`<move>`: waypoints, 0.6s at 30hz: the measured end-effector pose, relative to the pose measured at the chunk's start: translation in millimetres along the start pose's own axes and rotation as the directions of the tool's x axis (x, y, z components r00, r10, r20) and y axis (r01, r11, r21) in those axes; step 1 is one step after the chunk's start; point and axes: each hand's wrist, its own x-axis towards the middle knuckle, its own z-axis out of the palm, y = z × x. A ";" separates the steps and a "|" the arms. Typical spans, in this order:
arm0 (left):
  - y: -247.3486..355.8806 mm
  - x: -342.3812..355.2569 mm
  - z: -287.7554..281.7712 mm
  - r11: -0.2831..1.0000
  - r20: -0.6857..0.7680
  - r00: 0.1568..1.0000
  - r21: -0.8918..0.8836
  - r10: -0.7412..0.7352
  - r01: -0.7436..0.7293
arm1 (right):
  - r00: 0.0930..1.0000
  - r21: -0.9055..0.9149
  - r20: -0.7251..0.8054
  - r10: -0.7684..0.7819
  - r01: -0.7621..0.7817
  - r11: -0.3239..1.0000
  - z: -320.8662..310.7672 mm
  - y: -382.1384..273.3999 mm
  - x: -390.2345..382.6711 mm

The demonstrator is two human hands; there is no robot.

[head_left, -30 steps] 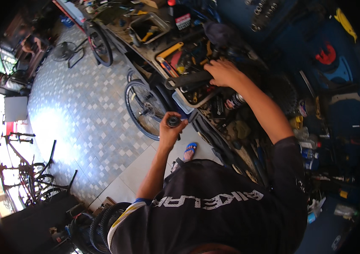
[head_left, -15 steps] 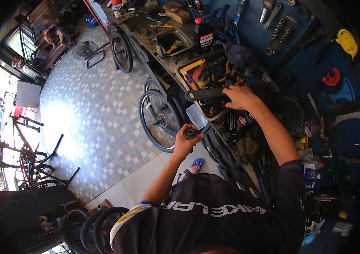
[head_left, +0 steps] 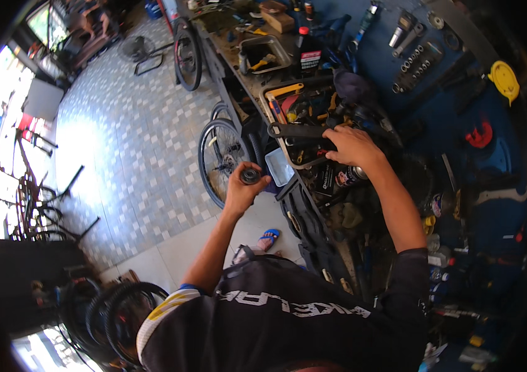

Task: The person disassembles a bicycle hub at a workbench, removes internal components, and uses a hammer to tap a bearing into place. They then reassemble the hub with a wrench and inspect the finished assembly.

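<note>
A round, dark ring-shaped metal part (head_left: 250, 176) with a hole through its middle sits in the fingers of my left hand (head_left: 240, 192), which is closed around it. This hand is over the floor, just left of the workbench. Over the tool tray (head_left: 301, 166), my right hand (head_left: 353, 149) grips one end of a long, flat dark wrench (head_left: 300, 131). The wrench's ringed end points left, past the tray's rim. Beneath it lie loose tools, partly hidden by the wrench and my fingers.
On the bench stand a metal pan (head_left: 282, 51) with a yellow-handled brush, a red-capped black bottle (head_left: 309, 59) and a spray can (head_left: 351, 176). A light blue-grey bin (head_left: 279, 167) and a bicycle wheel (head_left: 217, 158) sit beside the bench. Tools hang on the blue wall.
My left hand has moved left, away from the bench edge, with the round part. My right hand and the wrench stay over the tray. The whole view has shifted slightly.
</note>
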 end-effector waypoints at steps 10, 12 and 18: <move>-0.6 -32.1 -84.0 0.999 -0.238 0.971 -0.033 0.011 -0.020 | 0.979 -0.084 -0.001 -0.204 0.203 0.976 -41.3 -90.8 33.4; -2.0 -28.0 -112.2 0.995 -0.272 0.962 -0.095 -0.016 -0.010 | 0.966 -0.062 0.043 -0.254 0.256 0.965 -50.2 -121.9 50.5; 8.0 28.2 -237.8 0.963 -0.253 0.929 0.065 0.268 -0.260 | 0.964 -0.139 0.085 -0.251 0.261 0.955 -76.8 -230.9 156.3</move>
